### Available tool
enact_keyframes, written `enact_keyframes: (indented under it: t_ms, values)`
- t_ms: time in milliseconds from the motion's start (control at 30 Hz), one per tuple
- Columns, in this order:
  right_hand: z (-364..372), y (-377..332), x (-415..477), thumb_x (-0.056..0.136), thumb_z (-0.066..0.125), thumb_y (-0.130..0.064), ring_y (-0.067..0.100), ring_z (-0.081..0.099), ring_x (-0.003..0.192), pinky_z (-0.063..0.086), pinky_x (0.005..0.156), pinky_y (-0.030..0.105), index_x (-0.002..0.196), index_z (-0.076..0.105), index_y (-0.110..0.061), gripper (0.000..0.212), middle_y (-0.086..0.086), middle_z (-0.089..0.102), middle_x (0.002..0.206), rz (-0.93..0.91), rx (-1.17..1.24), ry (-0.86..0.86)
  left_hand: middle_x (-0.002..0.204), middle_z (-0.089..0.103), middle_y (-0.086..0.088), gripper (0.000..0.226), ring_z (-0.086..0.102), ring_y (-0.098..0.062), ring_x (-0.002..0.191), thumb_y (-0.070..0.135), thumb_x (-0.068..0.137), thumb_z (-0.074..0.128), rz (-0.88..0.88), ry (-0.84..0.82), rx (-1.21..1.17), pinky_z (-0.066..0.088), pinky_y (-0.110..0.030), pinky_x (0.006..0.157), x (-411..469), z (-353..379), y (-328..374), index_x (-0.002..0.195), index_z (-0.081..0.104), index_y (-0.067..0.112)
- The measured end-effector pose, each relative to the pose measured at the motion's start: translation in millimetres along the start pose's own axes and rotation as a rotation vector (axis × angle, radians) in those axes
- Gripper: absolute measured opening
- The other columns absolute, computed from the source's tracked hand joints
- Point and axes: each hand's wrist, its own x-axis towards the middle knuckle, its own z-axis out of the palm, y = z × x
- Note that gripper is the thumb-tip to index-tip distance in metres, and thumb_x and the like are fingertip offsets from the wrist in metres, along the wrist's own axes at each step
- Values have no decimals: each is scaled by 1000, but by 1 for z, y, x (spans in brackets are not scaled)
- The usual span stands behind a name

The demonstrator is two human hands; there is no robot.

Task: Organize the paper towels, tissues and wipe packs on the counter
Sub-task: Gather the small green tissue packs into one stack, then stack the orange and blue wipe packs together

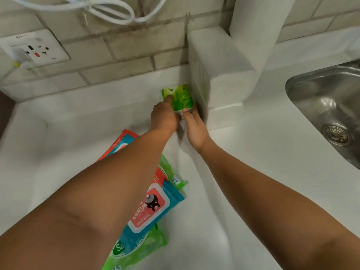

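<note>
Both my hands reach to the back of the white desk [253,152]; my left hand [164,117] lays a straight forefinger on top of a small green pack [181,98], and my right hand [195,129] sets straight fingertips against the pack's near edge; neither hand curls round it, as far as I can see.

That pack lies flat on the desk near the tiled wall [120,47]; its right side sits tight against a white block [220,75] that juts out from the wall; the block stands between the pack and the sink side of the desk, so nothing can slide further right there.

Nearer to me lies a heap of packs, well apart from the small one; a teal and red wipes pack [148,207] lies on top, lid side up; one green wipes pack [175,178] pokes out from under its right edge, and another green one [142,248] shows at the near end; my left forearm crosses over the heap and hides much of it.

On the wall to the left is a socket [39,47] with a white plug in it; white cable [109,10] loops above.

At the right a steel sink [321,98] is set into the desk; its drain strainer [335,135] shows at the bottom.
</note>
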Motion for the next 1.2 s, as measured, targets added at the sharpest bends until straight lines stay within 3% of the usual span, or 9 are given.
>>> enact_keyframes:
  t_ms: [133,267,367,600,733,867,933,1100,1200]
  values:
    - [4,-8,10,95,46,-49,20,46,138,32,119,39,152,36,-17,66,5,50,149,48,-20,12,136,64,-19,62,59,-37,126,24,95,65,23,8,-28,46,-41,106,7,-2,0,152,43,17]
    - [11,-6,22,79,48,-68,18,43,141,32,120,41,156,26,-21,94,2,45,154,72,-42,47,138,61,-20,58,57,-38,128,23,99,55,16,-3,-57,45,-40,106,15,-2,1,154,40,19]
    - [12,-1,31,74,48,-71,19,44,140,33,119,42,155,28,-21,97,3,47,152,77,-55,54,136,62,-21,56,58,-39,125,22,98,53,10,-3,-60,46,-42,105,20,-1,0,153,43,20]
    - [15,-2,35,78,51,-64,16,54,130,41,114,41,148,37,-21,83,1,57,141,47,-91,71,132,64,-19,49,60,-38,120,24,100,48,26,14,-42,47,-40,101,30,2,-5,149,48,20]
    - [13,-8,19,96,52,-42,19,52,131,39,114,39,149,32,-17,62,4,54,143,33,-132,83,136,62,-16,43,58,-35,124,31,107,38,-16,25,-111,39,-28,95,30,5,-6,146,51,21]
    - [6,-8,-1,102,49,-31,20,41,141,28,112,25,153,30,-14,57,5,43,153,-5,-161,92,146,54,-14,71,51,-35,135,34,97,61,-9,-22,-87,41,-42,112,24,-2,-4,159,30,23]
    - [1,-12,-10,105,45,-32,18,34,145,22,108,20,155,29,-15,55,4,37,158,11,-182,78,149,52,-12,87,49,-32,138,33,88,75,1,-25,-63,41,-40,113,18,-9,-4,160,27,22]
    - [-7,-19,-29,105,42,-41,19,33,147,22,107,21,156,29,-17,57,2,35,160,46,-243,24,138,64,-9,59,60,-30,126,27,89,74,70,73,-153,47,-33,102,-10,-31,-6,143,54,17]
    - [-5,-23,-41,103,46,-42,22,37,146,28,117,32,156,30,-17,60,3,36,160,60,-262,-13,136,66,-5,50,67,-24,114,32,90,74,44,123,-197,45,-25,97,-31,-47,-13,137,61,20]
